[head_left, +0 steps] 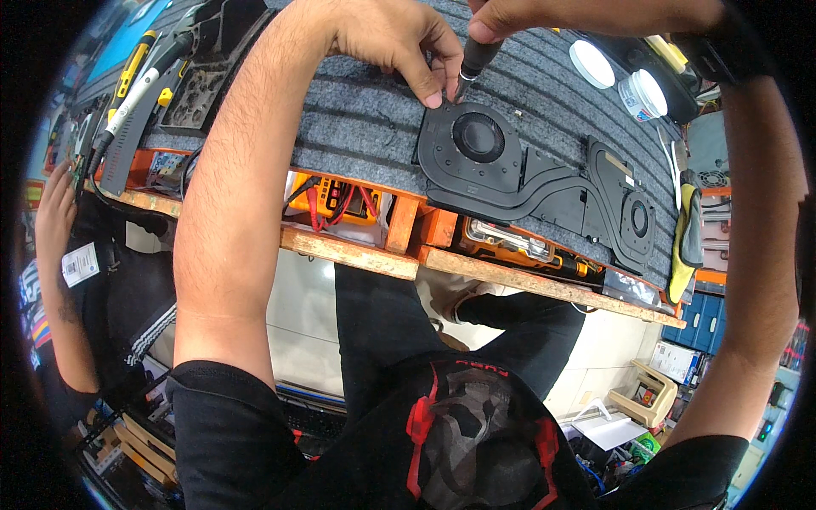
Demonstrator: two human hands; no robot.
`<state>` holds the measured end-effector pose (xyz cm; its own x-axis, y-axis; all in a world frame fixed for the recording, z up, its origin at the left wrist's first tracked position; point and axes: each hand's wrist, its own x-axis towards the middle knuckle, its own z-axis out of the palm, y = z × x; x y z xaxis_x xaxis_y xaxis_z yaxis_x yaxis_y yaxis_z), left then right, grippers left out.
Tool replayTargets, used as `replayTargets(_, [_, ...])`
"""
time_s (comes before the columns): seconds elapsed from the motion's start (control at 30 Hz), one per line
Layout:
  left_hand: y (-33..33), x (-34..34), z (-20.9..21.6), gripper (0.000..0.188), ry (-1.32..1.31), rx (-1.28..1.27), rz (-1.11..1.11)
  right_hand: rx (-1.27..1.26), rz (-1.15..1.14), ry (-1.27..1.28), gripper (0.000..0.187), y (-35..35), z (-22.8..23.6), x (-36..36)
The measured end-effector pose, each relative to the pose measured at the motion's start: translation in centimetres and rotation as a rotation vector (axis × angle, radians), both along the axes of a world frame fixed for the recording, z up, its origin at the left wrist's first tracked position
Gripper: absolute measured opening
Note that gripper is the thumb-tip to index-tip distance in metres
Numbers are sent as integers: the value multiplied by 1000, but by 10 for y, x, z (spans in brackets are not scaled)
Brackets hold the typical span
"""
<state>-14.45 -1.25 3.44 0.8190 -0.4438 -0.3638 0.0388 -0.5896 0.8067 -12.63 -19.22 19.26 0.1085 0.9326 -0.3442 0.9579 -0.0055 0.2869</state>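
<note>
Black screwdriver [481, 56] gripped in your right hand [520, 15]; your left hand [398, 41] curls close by, thumb at corner of fan assembly [544, 204] (can't tell if pinching anything). Assembly lies on grey ribbed mat [357, 127], white tub [643, 95] beyond.

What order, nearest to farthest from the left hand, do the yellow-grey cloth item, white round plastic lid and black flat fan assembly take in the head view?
1. Black flat fan assembly, beside the left hand.
2. White round plastic lid, to the right.
3. Yellow-grey cloth item, far right.
</note>
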Motion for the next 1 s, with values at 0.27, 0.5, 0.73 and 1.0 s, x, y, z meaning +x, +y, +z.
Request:
replayTargets(0.27, [4, -1, -10, 32, -163, 29, -18, -175, -136, 65, 38, 16, 14, -1])
replayTargets(0.5, [0, -11, 0, 39, -214, 37, 140, 291, -7, 343, 31, -49, 16, 25])
replayTargets(0.73, [13, 36, -34, 34, -685, 23, 497, 1103, -462, 836, 48, -235, -68, 136])
replayTargets(1.0, [7, 128, -48, 23, -926, 643, 744, 1557, -215, 1798, 48, -312, -133, 170])
